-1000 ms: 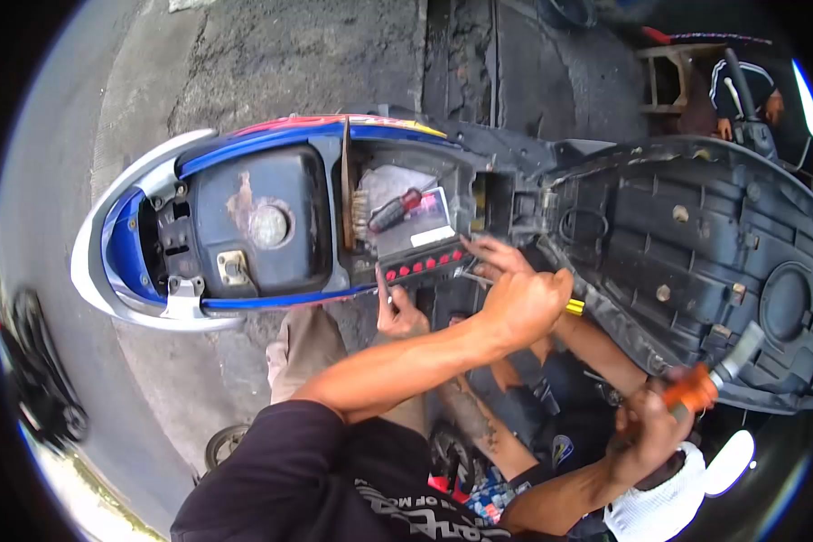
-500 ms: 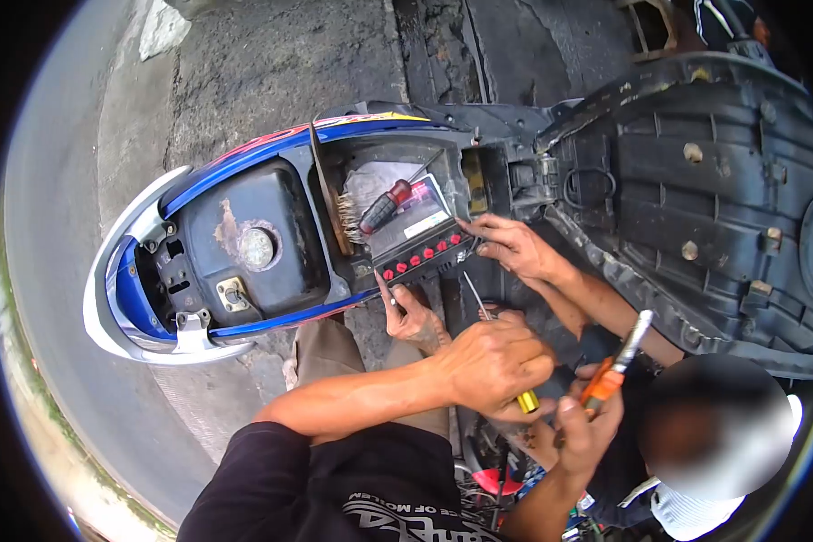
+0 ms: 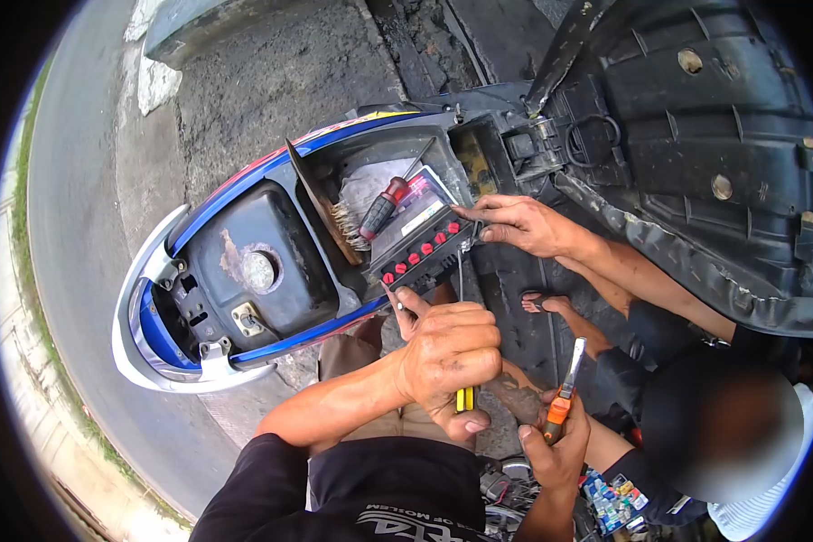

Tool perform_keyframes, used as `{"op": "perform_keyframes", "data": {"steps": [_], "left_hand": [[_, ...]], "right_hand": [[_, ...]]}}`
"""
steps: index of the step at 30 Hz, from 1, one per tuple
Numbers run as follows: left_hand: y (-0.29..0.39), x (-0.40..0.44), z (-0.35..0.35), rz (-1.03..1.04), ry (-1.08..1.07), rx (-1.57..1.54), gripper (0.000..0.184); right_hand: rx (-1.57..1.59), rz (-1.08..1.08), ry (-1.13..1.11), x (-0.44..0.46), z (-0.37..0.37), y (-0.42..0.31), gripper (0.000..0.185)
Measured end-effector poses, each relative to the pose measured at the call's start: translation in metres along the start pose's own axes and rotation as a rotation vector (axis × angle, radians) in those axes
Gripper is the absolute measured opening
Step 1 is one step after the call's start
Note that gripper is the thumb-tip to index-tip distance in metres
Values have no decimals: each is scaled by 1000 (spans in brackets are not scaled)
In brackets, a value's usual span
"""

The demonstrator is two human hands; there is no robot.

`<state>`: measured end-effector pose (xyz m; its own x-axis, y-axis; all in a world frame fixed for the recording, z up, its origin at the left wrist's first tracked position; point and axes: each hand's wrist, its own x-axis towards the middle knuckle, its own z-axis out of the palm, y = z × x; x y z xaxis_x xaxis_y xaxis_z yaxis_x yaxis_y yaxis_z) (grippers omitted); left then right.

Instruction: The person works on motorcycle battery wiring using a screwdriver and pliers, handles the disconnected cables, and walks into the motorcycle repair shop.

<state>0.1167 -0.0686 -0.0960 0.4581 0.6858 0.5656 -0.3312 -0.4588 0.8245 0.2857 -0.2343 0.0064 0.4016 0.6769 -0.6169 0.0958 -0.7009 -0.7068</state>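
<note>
My left hand [image 3: 450,359] is wrapped around a screwdriver with a yellow handle [image 3: 465,399]. Its thin metal shaft [image 3: 462,282] reaches up to the right end of a black battery [image 3: 429,256] with a row of red caps; the tip looks to be at the terminal there. Lower right, my right hand [image 3: 560,452] grips an orange-handled tool [image 3: 558,414] with a silver metal end pointing up; its exact kind is unclear. A co-worker's hand [image 3: 528,226] touches the battery's right corner, and their other hand [image 3: 411,312] is at its left end, partly behind mine.
The battery sits tilted in the motorcycle's under-seat compartment, where a red-and-black screwdriver [image 3: 384,208] and a brush [image 3: 345,221] lie. To the left is the fuel tank [image 3: 285,262]. The raised seat [image 3: 696,117] stands at right. A co-worker's head [image 3: 723,425] is close by my right hand.
My left hand has moved left, bringing the screwdriver's shaft upright and its tip up to the battery's end. My right hand with the orange-handled tool has shifted left and down. The view has shifted slightly.
</note>
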Motion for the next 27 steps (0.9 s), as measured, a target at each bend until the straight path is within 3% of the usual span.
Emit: {"op": "perform_keyframes", "data": {"steps": [8,11,12,16,18,19,21,22,23,25,27], "left_hand": [[-14,-16,-3,-39,115,-92,51],[-9,-14,5,-99,520,-274,57],[-6,-19,1,-166,560,-298,53],[9,-29,-8,-160,488,-247,47],[21,-29,-12,-244,449,-33,30],[35,-23,-18,-246,446,-34,30],[69,-2,-30,-669,233,415,18],[75,6,-32,-722,142,584,31],[81,13,-33,-726,134,588,31],[89,28,-33,-961,-194,791,37],[93,32,-36,-1003,-305,866,28]], "right_hand": [[-172,33,-60,2,6,8,44],[-215,3,-91,8,12,6,44],[-229,-38,-100,10,14,6,43],[-191,-31,-109,14,21,8,41],[-231,-8,-156,16,22,8,42],[-228,-6,-155,17,23,10,42],[-199,-33,-170,19,25,16,46],[-192,-26,-170,20,28,18,46],[-158,5,-183,23,32,18,48],[-113,28,-197,31,45,14,49],[-1,89,-200,40,64,6,47]]}}
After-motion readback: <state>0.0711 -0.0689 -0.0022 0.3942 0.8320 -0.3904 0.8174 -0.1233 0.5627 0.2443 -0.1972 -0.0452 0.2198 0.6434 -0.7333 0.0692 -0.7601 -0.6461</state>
